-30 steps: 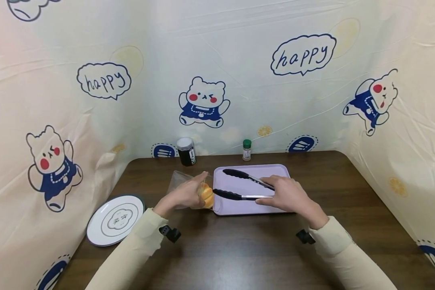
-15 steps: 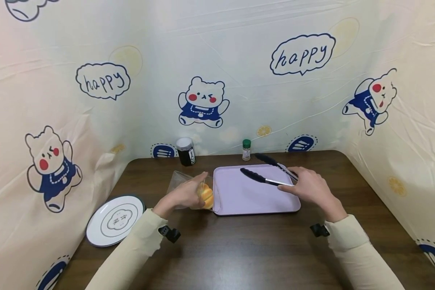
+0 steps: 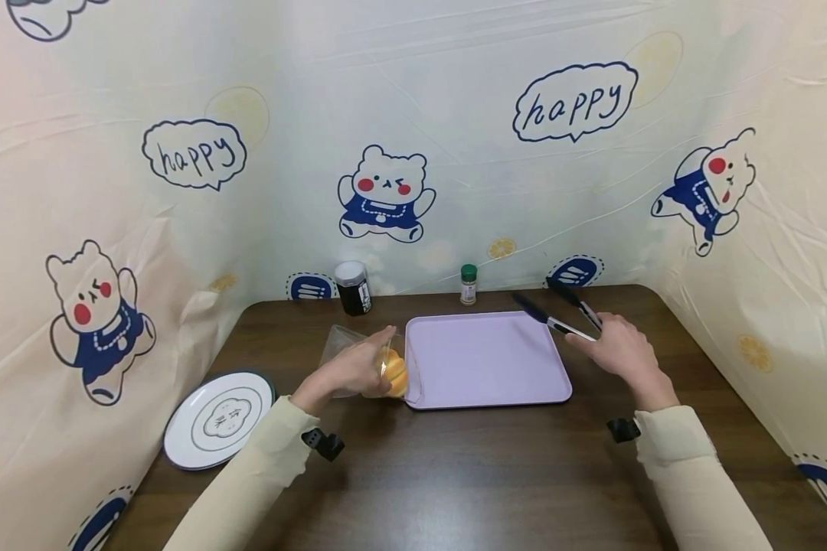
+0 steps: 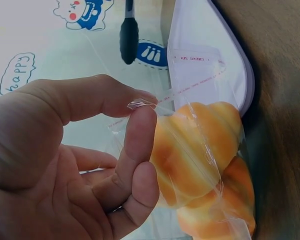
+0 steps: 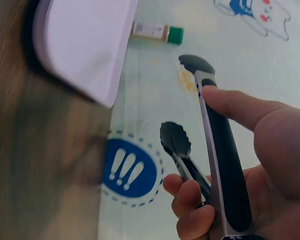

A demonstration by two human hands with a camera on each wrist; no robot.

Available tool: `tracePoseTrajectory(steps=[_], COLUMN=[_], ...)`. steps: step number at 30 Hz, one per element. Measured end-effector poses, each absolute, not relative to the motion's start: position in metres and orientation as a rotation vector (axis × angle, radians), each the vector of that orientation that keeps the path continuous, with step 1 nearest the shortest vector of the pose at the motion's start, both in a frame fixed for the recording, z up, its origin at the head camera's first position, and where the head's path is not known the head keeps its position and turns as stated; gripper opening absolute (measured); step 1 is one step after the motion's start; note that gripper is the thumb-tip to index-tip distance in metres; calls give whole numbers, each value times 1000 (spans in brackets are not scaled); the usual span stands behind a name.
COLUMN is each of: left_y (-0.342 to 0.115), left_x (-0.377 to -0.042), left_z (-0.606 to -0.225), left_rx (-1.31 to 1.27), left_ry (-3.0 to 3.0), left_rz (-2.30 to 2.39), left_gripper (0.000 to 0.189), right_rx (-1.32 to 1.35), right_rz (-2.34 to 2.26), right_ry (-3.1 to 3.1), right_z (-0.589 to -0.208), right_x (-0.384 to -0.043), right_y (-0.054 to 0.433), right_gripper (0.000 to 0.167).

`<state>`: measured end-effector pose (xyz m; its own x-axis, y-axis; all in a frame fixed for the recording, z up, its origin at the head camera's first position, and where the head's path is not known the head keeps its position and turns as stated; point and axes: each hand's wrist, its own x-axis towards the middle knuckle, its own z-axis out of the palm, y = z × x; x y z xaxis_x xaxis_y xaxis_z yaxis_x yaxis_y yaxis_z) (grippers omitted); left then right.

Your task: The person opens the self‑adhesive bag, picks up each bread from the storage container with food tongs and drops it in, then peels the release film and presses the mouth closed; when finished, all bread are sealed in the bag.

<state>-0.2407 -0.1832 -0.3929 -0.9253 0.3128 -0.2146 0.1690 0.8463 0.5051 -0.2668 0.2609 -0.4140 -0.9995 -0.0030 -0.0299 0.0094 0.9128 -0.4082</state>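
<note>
Currently left hand point(image 3: 351, 369) pinches plastic bag point(image 3: 338, 346) with bread rolls point(image 4: 202, 145) inside, at lavender tray's point(image 3: 482, 367) left edge; right hand point(image 3: 623, 352) grips spread tongs point(image 5: 225, 160) near tray's right; slick plastic might slip, spilling bread rolls.

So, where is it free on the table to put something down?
The widest bare patch of table is in front of the tray, between the sleeves. The tray's middle is bare too. A smaller patch lies right of the right hand, which holds tongs. It is crowded left of the tray, with the left hand, bag, bread and plate.
</note>
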Motion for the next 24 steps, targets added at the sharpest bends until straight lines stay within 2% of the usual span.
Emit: tracePoseTrajectory(steps=[8, 24], left_y=[-184, -189], left_x=[-241, -241], left_z=[-393, -394], left_rx=[343, 374], left_ry=[2723, 2732], left_rz=[728, 769], left_gripper=[106, 106], right_rx=[90, 198], right_rz=[-644, -573], right_ry=[2990, 2894], right_z=[-430, -457], right_x=[-274, -284], right_y=[286, 303], right_gripper=[96, 79])
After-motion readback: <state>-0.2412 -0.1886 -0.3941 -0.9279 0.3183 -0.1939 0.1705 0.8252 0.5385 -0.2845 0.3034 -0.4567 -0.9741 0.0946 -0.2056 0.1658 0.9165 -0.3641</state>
